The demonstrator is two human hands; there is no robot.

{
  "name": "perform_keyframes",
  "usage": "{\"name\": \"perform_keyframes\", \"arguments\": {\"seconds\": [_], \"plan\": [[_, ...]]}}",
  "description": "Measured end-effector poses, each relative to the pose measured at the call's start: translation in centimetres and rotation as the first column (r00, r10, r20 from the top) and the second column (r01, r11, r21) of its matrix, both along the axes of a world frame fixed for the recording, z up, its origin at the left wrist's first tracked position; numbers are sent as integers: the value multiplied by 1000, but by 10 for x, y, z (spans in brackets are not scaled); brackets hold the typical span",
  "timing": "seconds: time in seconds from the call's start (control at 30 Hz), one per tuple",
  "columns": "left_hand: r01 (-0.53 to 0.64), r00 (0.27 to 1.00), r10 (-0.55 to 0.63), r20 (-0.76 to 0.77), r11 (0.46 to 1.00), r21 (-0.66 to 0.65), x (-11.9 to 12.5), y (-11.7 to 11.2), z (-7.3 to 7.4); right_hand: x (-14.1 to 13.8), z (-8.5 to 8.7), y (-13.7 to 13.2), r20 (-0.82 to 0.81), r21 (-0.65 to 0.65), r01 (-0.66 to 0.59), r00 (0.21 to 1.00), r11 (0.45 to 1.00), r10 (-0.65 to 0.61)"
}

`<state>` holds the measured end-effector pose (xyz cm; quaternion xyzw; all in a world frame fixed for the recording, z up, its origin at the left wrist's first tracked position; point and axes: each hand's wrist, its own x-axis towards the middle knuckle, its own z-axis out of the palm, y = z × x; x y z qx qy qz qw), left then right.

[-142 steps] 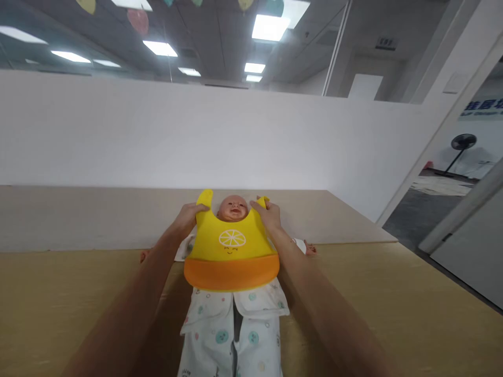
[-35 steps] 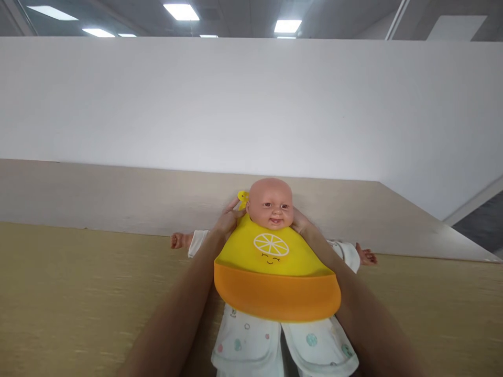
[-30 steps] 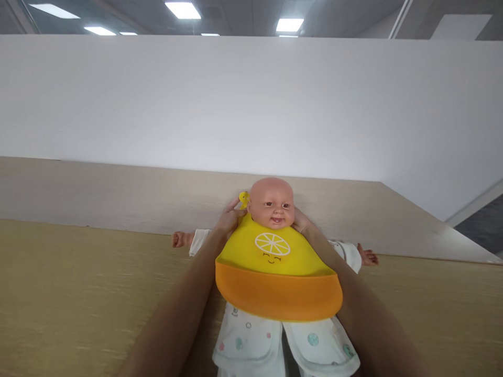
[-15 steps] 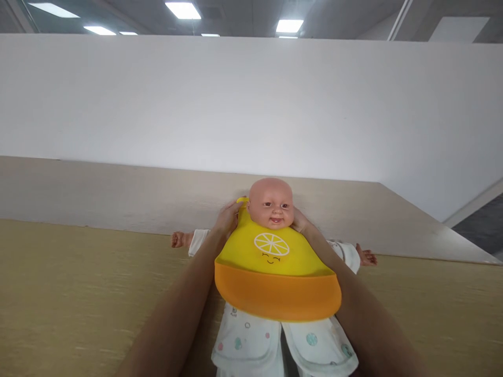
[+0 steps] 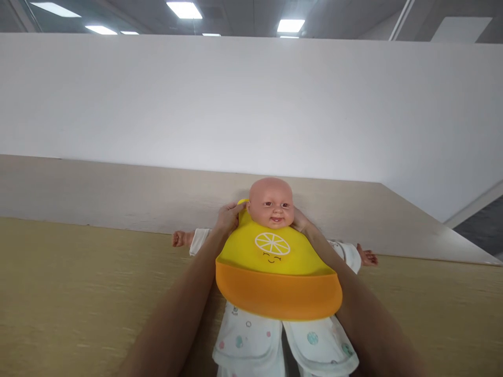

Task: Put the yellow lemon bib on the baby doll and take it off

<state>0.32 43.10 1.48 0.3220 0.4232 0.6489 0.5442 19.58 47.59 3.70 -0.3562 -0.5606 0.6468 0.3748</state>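
Observation:
A baby doll (image 5: 271,196) lies face up with its arms stretched out to both sides, dressed in white clothes with coloured dots. Over its chest is a yellow bib (image 5: 243,246) with a lemon-slice print and an orange catch pocket along the bottom. My left hand (image 5: 228,217) is closed on the bib's neck strap beside the doll's head, and a bit of strap sticks up past the fingers. On the other side, my right hand (image 5: 301,220) reaches in behind the doll's neck; its fingertips are hidden there.
The doll lies on a wood-toned tabletop (image 5: 86,293). A paler grey strip (image 5: 118,193) runs behind it up to a white partition (image 5: 236,104). At the far right the surface ends at a slanting edge, with dark floor (image 5: 483,220) beyond.
The fingers of my left hand have shifted slightly on the strap, closer to the doll's head. My right hand, the doll and the bib stay almost the same.

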Motion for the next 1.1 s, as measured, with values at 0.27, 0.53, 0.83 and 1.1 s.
{"name": "perform_keyframes", "arguments": {"seconds": [0.27,0.53,0.83,1.1], "plan": [[-30,998,28,59,999,19,1,6,-4,0,-1,1,-84,-23,7,996,1000,-9],[-76,993,74,96,997,15,1,0,1,0,-3,1,-103,-37,8,995,999,-12],[85,984,-93,149,995,56,0,-7,6,1,-8,4,-156,-129,-35,988,991,15],[222,966,-226,127,974,46,-2,-7,5,1,-10,7,-142,-109,74,986,991,-89]]}}
